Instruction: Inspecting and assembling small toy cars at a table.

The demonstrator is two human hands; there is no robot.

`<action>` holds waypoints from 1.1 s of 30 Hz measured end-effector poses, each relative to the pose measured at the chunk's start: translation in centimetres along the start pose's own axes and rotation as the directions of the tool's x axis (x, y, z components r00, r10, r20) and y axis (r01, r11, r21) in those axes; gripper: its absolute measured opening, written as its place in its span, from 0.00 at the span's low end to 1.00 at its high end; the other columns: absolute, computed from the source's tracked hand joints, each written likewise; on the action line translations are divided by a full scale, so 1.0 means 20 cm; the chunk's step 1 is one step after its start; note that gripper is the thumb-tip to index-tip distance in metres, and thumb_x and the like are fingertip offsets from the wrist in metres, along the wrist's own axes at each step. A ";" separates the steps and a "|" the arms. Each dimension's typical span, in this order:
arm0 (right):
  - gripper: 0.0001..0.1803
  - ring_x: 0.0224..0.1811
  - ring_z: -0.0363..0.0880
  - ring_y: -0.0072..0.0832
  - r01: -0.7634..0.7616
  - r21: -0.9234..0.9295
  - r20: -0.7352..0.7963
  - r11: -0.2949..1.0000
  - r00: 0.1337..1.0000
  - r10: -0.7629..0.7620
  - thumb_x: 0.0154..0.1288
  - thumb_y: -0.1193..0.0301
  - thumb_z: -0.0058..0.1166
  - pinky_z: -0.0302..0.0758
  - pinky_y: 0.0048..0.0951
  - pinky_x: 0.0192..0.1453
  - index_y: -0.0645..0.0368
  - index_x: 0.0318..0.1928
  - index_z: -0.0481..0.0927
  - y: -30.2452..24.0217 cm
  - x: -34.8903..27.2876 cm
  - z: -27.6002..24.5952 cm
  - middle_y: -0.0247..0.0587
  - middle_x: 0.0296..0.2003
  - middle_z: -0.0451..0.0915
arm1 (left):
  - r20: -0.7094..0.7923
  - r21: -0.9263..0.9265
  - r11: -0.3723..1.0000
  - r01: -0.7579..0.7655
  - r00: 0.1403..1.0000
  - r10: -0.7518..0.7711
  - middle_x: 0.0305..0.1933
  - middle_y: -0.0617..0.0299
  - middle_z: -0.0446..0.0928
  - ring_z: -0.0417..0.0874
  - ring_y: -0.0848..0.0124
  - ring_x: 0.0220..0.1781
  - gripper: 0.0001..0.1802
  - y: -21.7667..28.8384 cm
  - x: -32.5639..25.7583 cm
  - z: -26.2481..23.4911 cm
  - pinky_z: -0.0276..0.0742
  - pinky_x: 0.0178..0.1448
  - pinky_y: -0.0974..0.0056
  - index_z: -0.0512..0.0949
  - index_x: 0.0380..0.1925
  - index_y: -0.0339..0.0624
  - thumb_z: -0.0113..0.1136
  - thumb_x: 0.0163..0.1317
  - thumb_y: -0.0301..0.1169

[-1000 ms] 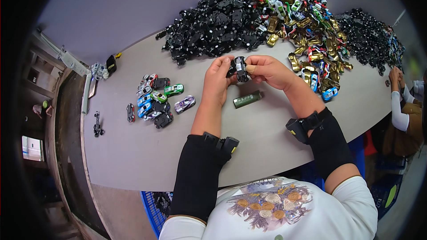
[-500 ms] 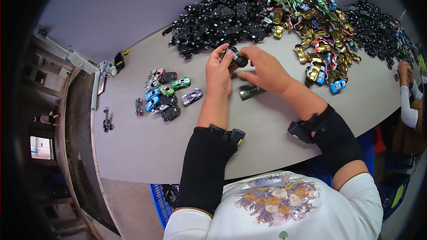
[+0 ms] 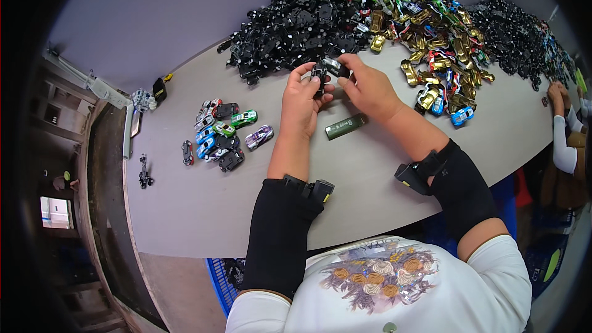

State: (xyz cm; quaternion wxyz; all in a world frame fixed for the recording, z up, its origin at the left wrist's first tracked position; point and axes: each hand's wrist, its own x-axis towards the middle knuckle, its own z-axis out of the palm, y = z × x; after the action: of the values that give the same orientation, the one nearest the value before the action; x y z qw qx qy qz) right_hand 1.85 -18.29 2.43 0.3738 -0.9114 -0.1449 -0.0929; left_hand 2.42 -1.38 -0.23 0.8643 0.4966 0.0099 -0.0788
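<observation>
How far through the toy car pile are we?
Early, by the look of it. Done: a small cluster of finished toy cars sits on the table left of the hands. In hand: the left hand and right hand hold a black car part together. Left: a large heap of black chassis parts and a heap of coloured car bodies.

We look down from our head, close above our left hand (image 3: 303, 102) and right hand (image 3: 370, 89), facing forward across the table (image 3: 203, 209); one view only.
</observation>
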 end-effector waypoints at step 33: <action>0.26 0.29 0.74 0.24 0.077 0.412 -0.076 0.908 0.996 -0.050 0.58 0.69 0.62 0.73 0.26 0.34 0.54 0.57 0.70 0.06 -0.01 0.07 0.34 0.30 0.74 | -0.029 -0.035 0.999 -0.038 0.999 0.037 0.49 0.55 0.77 0.81 0.68 0.47 0.15 0.00 0.00 0.05 0.82 0.49 0.60 0.70 0.57 0.42 0.41 0.74 0.28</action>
State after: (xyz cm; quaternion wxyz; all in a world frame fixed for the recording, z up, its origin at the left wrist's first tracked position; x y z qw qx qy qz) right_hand 2.14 -18.11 0.55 0.5599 -0.8027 -0.1788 -0.1013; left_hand 2.41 -2.17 0.25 0.8741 0.4825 0.0143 -0.0551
